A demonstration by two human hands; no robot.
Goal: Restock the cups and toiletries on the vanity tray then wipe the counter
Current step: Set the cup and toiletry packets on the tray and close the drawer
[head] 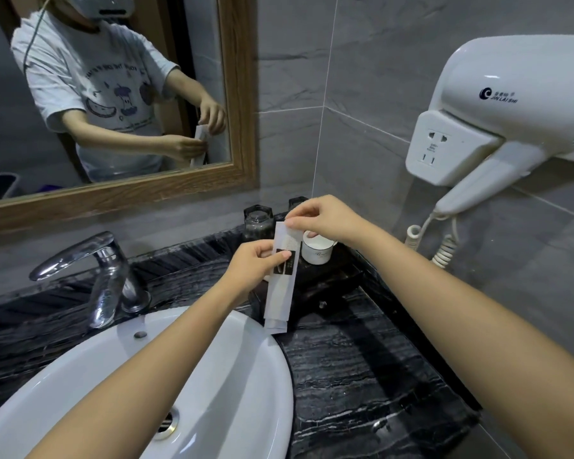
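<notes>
L hand pinches mid white comb sachet; R hand pinches its top edge | sachet upright, held above counter, in front of dark tray with white cup | risk: slips into sink if pinch loosens; R wrist just above cup, may tip it
</notes>
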